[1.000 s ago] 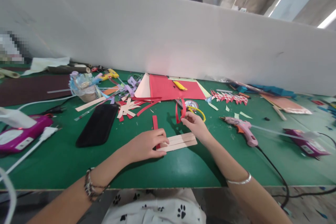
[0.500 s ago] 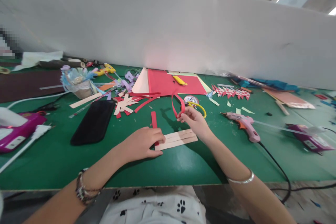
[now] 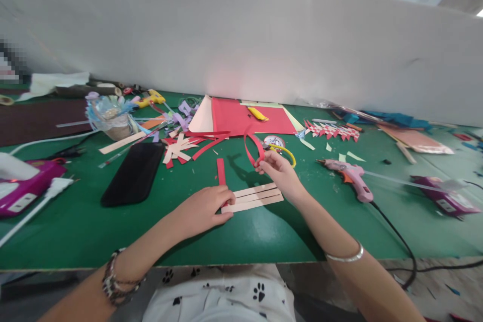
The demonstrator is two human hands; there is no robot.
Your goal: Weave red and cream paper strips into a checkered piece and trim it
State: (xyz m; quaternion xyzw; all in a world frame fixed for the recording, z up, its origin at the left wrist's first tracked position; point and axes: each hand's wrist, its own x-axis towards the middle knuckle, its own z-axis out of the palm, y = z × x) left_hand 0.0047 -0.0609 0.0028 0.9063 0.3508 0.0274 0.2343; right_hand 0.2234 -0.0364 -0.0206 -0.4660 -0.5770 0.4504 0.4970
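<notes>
we are finding the left hand [image 3: 207, 206] half open — fingers curving, thumb standing apart — and resting on the left end of the pale strips [image 3: 258, 197] and over a flat red strip [image 3: 221, 171]. the right hand [image 3: 279, 173] is pinching a looped red strip [image 3: 261, 150] between thumb and fingers, above the pale strips' far side. we are noting open room on the green table [image 3: 260, 241] towards its front edge; yellow-handled scissors [image 3: 290, 154] are lying just behind the right hand, and a pink glue gun [image 3: 352, 178] is lying farther right.
</notes>
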